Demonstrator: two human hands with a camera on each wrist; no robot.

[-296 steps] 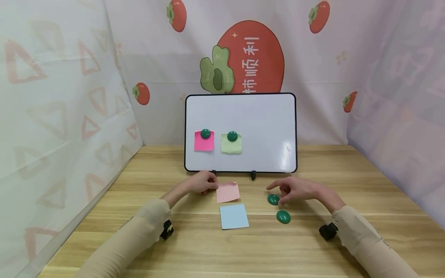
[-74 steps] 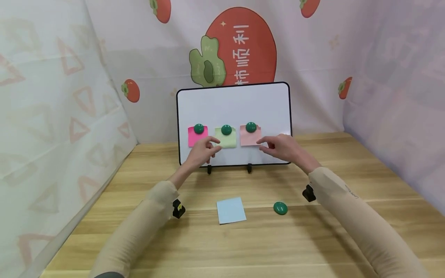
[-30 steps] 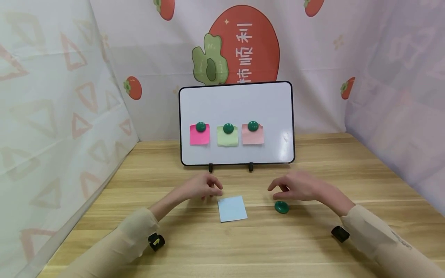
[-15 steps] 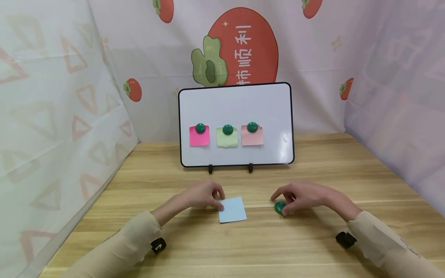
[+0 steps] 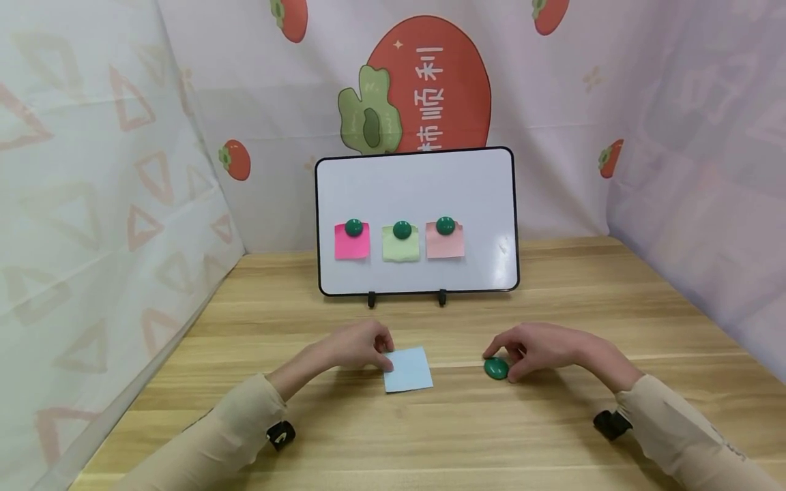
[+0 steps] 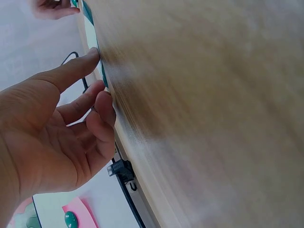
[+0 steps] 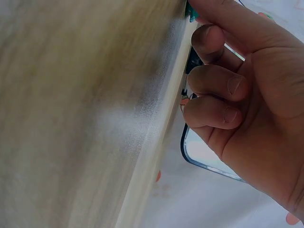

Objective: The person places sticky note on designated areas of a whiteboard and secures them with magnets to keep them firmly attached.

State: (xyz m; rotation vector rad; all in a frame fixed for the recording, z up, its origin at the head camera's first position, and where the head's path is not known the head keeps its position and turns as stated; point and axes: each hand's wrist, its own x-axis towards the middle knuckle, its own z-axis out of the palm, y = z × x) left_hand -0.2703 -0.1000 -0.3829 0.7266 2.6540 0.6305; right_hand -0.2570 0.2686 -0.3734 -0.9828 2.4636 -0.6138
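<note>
In the head view, my left hand (image 5: pixel 359 346) pinches the left edge of a light blue sticky note (image 5: pixel 410 370) on the table, thumb on top. In the left wrist view the thumb (image 6: pixel 78 66) and a fingertip meet the note's thin edge. My right hand (image 5: pixel 540 349) has thumb and index finger on either side of a round green magnet (image 5: pixel 496 368) on the table. In the right wrist view its other fingers (image 7: pixel 216 83) are curled in, and only a sliver of the magnet (image 7: pixel 192 13) shows.
Behind the hands a whiteboard (image 5: pixel 424 187) stands on small black feet (image 5: pixel 371 299). It bears a hot pink note (image 5: pixel 352 249), a pale green note (image 5: pixel 401 251) and a light pink note (image 5: pixel 445 247), each under a green magnet. Printed cloth (image 5: pixel 552 102) surrounds the wooden table (image 5: pixel 405 443).
The light pink note and its magnet went from table to board. Both hands then came back down; the left took hold of the blue note, shifting it slightly left, and the right closed around the magnet.
</note>
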